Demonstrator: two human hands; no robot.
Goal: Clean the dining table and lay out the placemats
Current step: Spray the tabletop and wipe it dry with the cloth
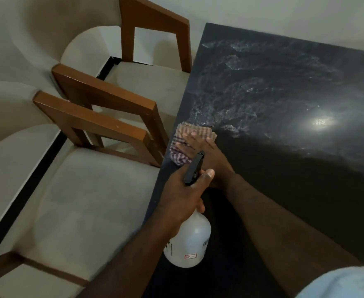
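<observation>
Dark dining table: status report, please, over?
Left hand grips white plastic spray bottle. Right hand flat on brown checked cloth at edge of black table. Top streaked, no obstacles.

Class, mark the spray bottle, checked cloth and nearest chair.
spray bottle (pixel 189 239): head view, white body.
checked cloth (pixel 178 158): head view, lower left corner.
nearest chair (pixel 90 120): head view, backrest top rail.

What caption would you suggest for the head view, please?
Right hand presses a checked cloth on the dark table; left hand grips a spray bottle.

Left hand (pixel 181 194), bottle (pixel 189 239) (right hand (pixel 207 151), cloth (pixel 178 158))
</observation>
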